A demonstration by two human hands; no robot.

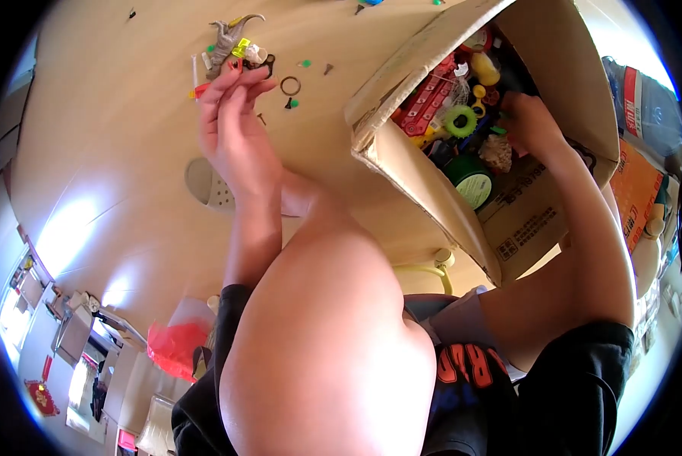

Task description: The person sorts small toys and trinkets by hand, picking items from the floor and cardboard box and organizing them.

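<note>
My left hand (pixel 238 137) is held above the floor, its fingers loosely bent and apart, with no object visible in them. Near its fingertips lie a grey toy dinosaur (pixel 223 44), a yellow-green piece (pixel 241 49), a small white piece (pixel 256 54) and a clear tube with a red end (pixel 196 72). My right hand (pixel 535 125) reaches into a cardboard box (pixel 424 186), fingers curled down among toys and partly hidden. Around it are a green ring (pixel 460 121), a seashell (pixel 496 153), a red toy piece (pixel 426 105) and a green roll (pixel 470 182).
A brown ring (pixel 290 85), screws (pixel 328 69) and small green pieces are scattered on the floor. A beige clog (pixel 207 183) lies behind my left wrist. Right of the box stand a large water bottle (pixel 648 106) and an orange carton (pixel 634 194). My bent knee (pixel 326 319) fills the foreground.
</note>
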